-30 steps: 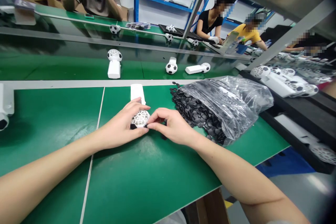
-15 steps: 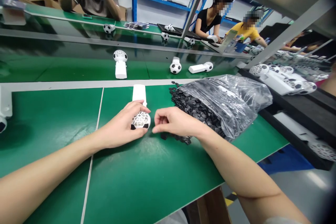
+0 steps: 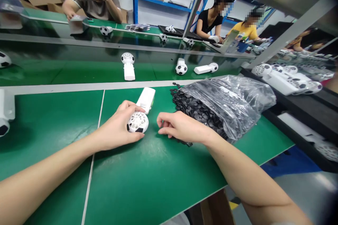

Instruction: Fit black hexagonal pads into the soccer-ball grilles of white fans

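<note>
My left hand (image 3: 120, 125) is closed around the round head of a white handheld fan (image 3: 137, 122) styled like a football, with a white grille and black patches. Its handle (image 3: 146, 99) lies on the green table, pointing away and to the right. Just right of the fan is my right hand (image 3: 182, 126), apart from it, with curled fingers; whether something small is in them is hidden. Behind that hand, a clear plastic bag (image 3: 232, 98) spills small black pieces (image 3: 196, 112) onto the table.
Several football fans (image 3: 129, 66) lie on the green conveyor (image 3: 100, 74) beyond the table. Another white fan (image 3: 5, 112) is at the left edge. Black trays (image 3: 285, 95) at right hold more fans. Co-workers (image 3: 210, 24) sit across the line; a metal post (image 3: 196, 5) rises there.
The fan in my left hand has turned, its handle swinging right and its head shifting slightly left. My right hand moved slightly right. Fans on the near conveyor moved right. A co-worker lowered one arm.
</note>
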The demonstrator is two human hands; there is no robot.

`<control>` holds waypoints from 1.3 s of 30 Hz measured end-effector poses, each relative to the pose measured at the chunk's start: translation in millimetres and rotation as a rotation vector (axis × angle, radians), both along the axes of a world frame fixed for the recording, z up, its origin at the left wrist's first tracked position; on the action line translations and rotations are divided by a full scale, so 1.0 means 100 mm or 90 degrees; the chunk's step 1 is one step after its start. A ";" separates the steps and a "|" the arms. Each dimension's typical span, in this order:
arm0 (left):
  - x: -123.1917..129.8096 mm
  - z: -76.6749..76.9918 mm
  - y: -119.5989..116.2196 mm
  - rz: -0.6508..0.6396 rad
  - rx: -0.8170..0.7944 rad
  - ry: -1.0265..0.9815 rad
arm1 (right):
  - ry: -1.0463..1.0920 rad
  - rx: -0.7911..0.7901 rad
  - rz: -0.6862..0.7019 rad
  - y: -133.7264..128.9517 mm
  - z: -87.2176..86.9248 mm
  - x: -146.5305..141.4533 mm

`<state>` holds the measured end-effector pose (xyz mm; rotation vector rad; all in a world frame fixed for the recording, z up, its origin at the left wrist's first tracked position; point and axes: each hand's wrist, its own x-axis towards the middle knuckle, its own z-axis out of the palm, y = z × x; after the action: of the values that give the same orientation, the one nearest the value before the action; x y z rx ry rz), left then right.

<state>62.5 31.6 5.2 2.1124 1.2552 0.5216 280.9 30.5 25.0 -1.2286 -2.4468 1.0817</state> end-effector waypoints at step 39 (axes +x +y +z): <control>0.14 -0.02 -0.04 -0.028 0.081 -0.079 | 0.145 0.345 0.067 0.23 -0.25 -0.23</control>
<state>76.4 28.0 2.7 2.1709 1.1305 0.7182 258.4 53.5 0.5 -0.7691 -2.4105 0.4843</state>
